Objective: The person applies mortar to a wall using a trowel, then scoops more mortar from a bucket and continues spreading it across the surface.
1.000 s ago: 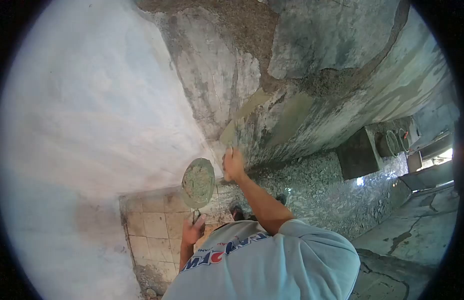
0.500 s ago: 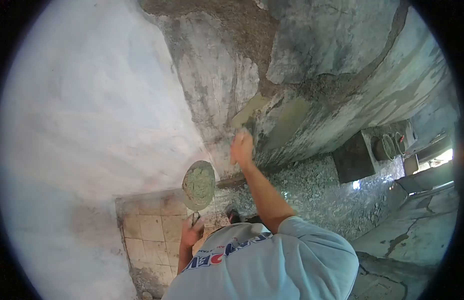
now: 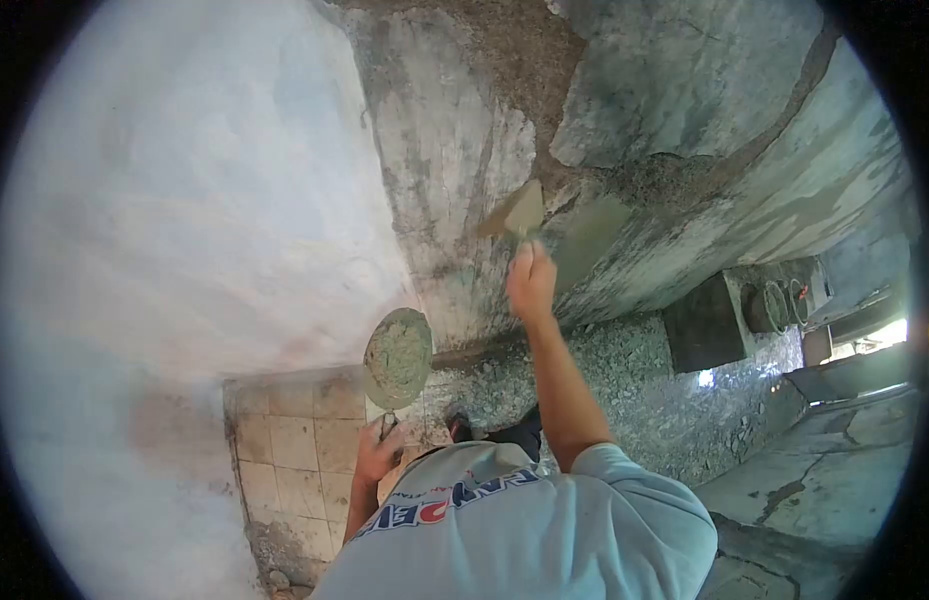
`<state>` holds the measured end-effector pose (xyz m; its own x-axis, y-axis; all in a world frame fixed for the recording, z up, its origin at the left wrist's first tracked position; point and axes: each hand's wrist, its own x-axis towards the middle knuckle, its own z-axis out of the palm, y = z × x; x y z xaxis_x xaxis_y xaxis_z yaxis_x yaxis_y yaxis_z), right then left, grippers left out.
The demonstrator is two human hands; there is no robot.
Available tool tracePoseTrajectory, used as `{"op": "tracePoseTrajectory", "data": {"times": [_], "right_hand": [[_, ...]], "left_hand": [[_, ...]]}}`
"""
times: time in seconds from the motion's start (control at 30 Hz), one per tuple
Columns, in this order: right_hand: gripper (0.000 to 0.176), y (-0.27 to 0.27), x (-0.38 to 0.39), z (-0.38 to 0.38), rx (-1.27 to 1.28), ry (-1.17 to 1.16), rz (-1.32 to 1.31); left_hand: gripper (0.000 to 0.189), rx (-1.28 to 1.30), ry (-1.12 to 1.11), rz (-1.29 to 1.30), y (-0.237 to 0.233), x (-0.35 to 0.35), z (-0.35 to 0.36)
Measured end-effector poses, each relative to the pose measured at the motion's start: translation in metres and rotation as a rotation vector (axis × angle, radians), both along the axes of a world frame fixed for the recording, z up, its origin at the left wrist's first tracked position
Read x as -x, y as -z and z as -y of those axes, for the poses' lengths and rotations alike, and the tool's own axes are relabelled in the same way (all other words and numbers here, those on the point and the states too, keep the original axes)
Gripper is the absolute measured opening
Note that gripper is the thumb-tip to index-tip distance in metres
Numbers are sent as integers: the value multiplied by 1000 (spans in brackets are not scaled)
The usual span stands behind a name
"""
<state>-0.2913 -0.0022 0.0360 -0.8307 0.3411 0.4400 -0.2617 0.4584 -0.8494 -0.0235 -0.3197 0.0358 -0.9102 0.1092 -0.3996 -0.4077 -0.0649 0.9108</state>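
Note:
My left hand (image 3: 377, 452) is wrapped round the handle of a round pan (image 3: 389, 403), held low near the white wall. Grey-green mortar (image 3: 399, 355) fills much of this pan. A trowel (image 3: 525, 208) is in my right hand (image 3: 532, 280), its pale pointed blade up against the worn wall (image 3: 454, 180). Around the blade, smooth damp-looking patches (image 3: 594, 230) stand out from the rough surface. Above it, a strip of bare brown render (image 3: 544, 110) shows where the old coat has come off.
A smooth white wall (image 3: 214, 220) rises on the left and meets the worn wall in a corner. Below lie floor tiles (image 3: 289, 440), with rubble (image 3: 624, 375) spread to the right. A dark block (image 3: 702, 325) and a bucket (image 3: 767, 303) stand farther right.
My right hand has moved right and slightly up along the wall, and the trowel blade now shows clearly. My left hand still holds the pan in nearly the same place.

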Motion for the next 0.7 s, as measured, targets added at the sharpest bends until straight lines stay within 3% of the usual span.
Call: {"op": "tracePoseTrajectory", "data": {"times": [0.17, 0.23, 0.3, 0.37, 0.5, 0.57, 0.7], "right_hand": [[36, -15, 3, 21, 150, -90, 234], [36, 20, -4, 42, 70, -77, 168], [29, 112, 1, 68, -143, 4, 18], [31, 127, -16, 94, -20, -93, 189], [34, 121, -58, 109, 348, -223, 483], [34, 88, -71, 101, 601, -223, 566], [33, 67, -39, 45, 651, -97, 229]], "left_hand": [[23, 21, -61, 103, 0, -8, 3], [23, -26, -66, 128, 3, -12, 7], [23, -35, -101, 136, -5, -12, 6], [23, -34, -130, 120, -5, -11, 7], [24, -22, -116, 82, 3, -15, 13], [25, -16, -103, 31, 0, -3, 11], [24, -21, -129, 37, 9, -11, 4]]}}
